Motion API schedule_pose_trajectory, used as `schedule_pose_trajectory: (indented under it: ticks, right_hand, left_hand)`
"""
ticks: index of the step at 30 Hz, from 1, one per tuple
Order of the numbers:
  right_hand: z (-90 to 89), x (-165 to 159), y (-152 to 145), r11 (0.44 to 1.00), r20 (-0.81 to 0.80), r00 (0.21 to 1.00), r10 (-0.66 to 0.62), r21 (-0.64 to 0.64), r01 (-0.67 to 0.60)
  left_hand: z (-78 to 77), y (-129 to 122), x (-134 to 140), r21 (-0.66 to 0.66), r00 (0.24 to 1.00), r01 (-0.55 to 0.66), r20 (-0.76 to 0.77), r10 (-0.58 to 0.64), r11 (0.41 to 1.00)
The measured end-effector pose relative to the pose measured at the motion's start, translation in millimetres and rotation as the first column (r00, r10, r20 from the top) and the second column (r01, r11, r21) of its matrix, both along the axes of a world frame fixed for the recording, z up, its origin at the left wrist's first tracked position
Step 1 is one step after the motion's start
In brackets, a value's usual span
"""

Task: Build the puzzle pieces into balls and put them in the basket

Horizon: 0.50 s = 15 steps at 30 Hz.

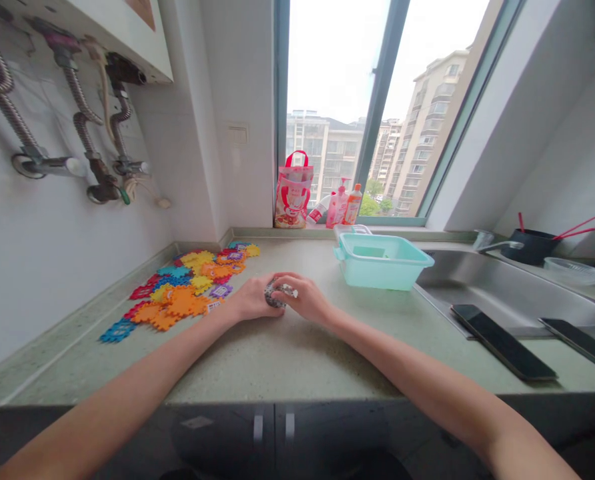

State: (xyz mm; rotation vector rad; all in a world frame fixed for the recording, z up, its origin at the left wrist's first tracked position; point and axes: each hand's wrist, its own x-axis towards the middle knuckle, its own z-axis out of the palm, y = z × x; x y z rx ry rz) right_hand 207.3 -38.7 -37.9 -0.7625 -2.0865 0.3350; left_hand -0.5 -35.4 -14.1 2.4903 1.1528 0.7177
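Above the middle of the counter, my left hand (254, 297) is closed around a small round grey-and-white speckled thing (272, 297), whose kind I cannot make out. The fingers of my right hand (306, 299) curl over its top and right side, gripping it too. A small whitish bit (293, 293) shows by the right fingertips. Left of my hands lies a pile of flat, toothed plastic building pieces (185, 301) in orange, yellow, blue, red and purple. A mint-green plastic basin (380, 273) stands to the right, apart from my hands.
A steel sink (502, 283) lies at the right, with two dark phones (505, 343) near its front edge. A red-handled bag (293, 197) and several bottles (345, 205) stand on the windowsill. Pipes (80, 110) hang at the upper left.
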Motion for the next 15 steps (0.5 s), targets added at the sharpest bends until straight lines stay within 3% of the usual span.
schedule_pose_trajectory:
  ticks: [8, 15]
  right_hand:
    - [-1.3, 21.0, 8.2, 0.994, 0.044, 0.998, -0.034, 0.110, 0.029]
    - [-15.9, 43.7, 38.1, 0.992, 0.037, 0.992, -0.121, -0.017, 0.121]
  left_hand:
    - [-0.6, -1.7, 1.8, 0.091, 0.995, -0.026, -0.093, 0.035, 0.995]
    - [-7.8, 1.4, -0.7, 0.156, 0.989, -0.051, -0.126, 0.071, 0.986]
